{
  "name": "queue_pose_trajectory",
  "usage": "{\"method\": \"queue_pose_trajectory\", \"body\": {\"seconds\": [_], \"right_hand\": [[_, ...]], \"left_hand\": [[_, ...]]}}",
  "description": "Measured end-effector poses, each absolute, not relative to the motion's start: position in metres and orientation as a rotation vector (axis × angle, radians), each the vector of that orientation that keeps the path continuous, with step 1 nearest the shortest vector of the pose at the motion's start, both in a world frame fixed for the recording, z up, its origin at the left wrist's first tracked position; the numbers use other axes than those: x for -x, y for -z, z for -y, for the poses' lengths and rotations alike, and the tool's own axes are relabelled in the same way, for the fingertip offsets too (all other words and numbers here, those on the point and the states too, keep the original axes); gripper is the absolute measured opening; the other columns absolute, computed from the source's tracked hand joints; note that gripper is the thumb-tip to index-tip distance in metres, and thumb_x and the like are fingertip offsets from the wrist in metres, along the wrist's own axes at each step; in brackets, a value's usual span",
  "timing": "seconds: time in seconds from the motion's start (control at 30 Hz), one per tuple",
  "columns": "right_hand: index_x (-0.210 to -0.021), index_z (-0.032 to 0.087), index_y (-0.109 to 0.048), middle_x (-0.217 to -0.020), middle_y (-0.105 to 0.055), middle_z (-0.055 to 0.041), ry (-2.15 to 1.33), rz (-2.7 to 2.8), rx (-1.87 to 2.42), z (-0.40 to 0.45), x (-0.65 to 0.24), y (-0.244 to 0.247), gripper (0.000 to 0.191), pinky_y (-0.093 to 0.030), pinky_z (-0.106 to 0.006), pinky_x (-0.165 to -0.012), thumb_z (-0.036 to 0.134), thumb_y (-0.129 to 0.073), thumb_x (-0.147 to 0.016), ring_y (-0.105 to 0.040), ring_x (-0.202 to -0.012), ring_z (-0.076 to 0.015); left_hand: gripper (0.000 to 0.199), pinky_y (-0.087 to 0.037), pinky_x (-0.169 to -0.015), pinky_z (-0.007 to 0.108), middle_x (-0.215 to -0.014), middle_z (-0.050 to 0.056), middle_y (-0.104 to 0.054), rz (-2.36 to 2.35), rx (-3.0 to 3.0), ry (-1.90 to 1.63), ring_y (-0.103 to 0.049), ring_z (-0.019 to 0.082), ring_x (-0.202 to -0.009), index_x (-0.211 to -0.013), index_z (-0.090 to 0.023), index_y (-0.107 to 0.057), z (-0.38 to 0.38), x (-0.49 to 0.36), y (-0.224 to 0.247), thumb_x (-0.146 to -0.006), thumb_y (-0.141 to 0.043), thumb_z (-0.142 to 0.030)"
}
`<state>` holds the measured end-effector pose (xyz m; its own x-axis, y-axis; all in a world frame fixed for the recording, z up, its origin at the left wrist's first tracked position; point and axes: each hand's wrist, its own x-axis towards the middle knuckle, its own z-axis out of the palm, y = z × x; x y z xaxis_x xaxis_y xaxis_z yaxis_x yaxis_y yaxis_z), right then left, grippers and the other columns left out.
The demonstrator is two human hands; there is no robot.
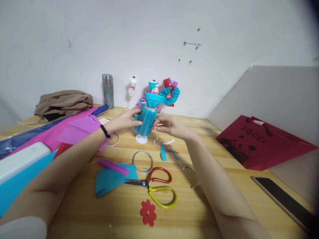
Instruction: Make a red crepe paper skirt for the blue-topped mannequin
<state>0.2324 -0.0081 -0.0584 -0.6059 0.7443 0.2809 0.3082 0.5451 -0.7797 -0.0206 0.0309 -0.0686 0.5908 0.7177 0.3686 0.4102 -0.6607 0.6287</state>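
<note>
A small mannequin in a teal crepe-paper dress (147, 118) stands on a round white base (141, 138), leaning slightly. My left hand (127, 119) holds the skirt's left side, thumb in front and fingers at the waist. At the skirt's right edge, my right hand (171, 126) has its fingers curled and thumb near the index finger, seemingly pinching the paper; the exact contact is hard to see. A large teal paper flower (170, 96) shows at the dress's right shoulder. Behind are another teal-topped mannequin (153, 85) and a bare white one (133, 87).
Scissors (143, 183) lie beside a tape roll (143, 162), folded teal paper (109, 181) and a red flower cutout (148, 212). Paper sheets (79, 129) and brown cloth (64, 103) lie left, near a flask (108, 91). A red bag (261, 142) and phone (281, 199) are right.
</note>
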Motion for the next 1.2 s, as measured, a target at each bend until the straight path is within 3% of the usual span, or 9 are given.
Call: {"method": "queue_pose_trajectory", "body": {"seconds": [0.17,0.43,0.7,1.2], "right_hand": [[-0.088,0.019,-0.067,-0.092,-0.064,-0.0044,-0.957,2.154,0.842,0.007,-0.232,0.061,0.019,-0.052,-0.039,-0.091,0.035,-0.071,-0.080,-0.063,-0.091,-0.0189],[-0.089,0.020,-0.067,-0.093,-0.066,-0.0047,-0.940,2.150,0.843,0.006,-0.231,0.061,0.021,-0.053,-0.040,-0.093,0.038,-0.073,-0.079,-0.064,-0.094,-0.0198],[-0.090,0.020,-0.069,-0.095,-0.066,-0.0050,-0.915,2.155,0.839,0.005,-0.231,0.063,0.020,-0.053,-0.040,-0.094,0.038,-0.073,-0.080,-0.064,-0.096,-0.0200],[-0.092,0.019,-0.068,-0.095,-0.065,-0.0050,-0.905,2.188,0.837,0.006,-0.232,0.062,0.023,-0.053,-0.039,-0.091,0.039,-0.072,-0.081,-0.063,-0.092,-0.0186]], "left_hand": [[0.047,-0.052,-0.092,0.036,-0.118,0.012,-0.072,-0.825,-2.224,-0.841,-0.068,0.025,-0.105,-0.117,-0.011,-0.064,-0.029,0.014,0.074,-0.080,-0.068,-0.041],[0.059,-0.041,-0.110,0.049,-0.136,0.018,-0.065,-0.832,-2.164,-1.020,-0.059,0.034,-0.127,-0.125,-0.010,-0.064,-0.035,0.009,0.082,-0.078,-0.073,-0.044],[0.060,-0.046,-0.109,0.047,-0.136,0.020,-0.064,-0.532,-1.942,-1.009,-0.062,0.032,-0.125,-0.129,-0.009,-0.060,-0.028,0.004,0.079,-0.081,-0.072,-0.044],[0.074,-0.051,-0.100,0.043,-0.133,0.018,-0.066,-0.536,-1.813,-0.963,-0.063,0.033,-0.121,-0.132,-0.013,-0.060,-0.024,0.005,0.076,-0.075,-0.077,-0.056]]}}
